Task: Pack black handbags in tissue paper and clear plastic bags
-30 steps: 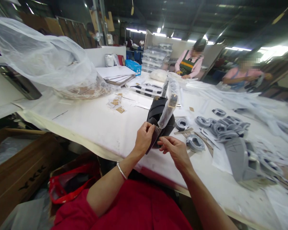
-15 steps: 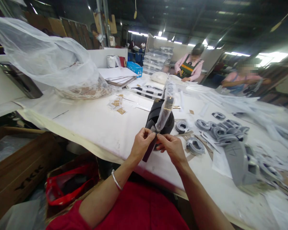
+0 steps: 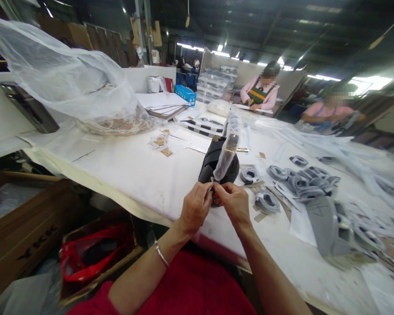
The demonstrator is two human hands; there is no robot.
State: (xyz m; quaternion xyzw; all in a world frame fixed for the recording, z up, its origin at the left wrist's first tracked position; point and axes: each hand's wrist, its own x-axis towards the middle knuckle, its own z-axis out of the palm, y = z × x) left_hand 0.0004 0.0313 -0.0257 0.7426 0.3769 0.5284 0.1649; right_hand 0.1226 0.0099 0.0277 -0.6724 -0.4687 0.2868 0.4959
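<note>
A black bag stands on the table in front of me. Up along it runs a strap or handle in clear plastic wrap, with a gold-coloured metal piece showing through. At the lower end of this wrap my two hands meet, fingertips almost touching. My left hand is closed in a pinch on a dark strap, now mostly hidden behind its fingers. My right hand pinches at the same spot, with its thumb and index finger together; just what lies between them is small and partly covered.
Rolled grey straps lie to the right, with one roll near my right hand. Small packets lie on the left. A mesh bag, a flask and a blue box stand further back. Two co-workers work across the table.
My left hand has turned and shifted slightly down, so the dark strip that hung below it is now hidden. My right hand stays at the same spot, its fingers more curled.
</note>
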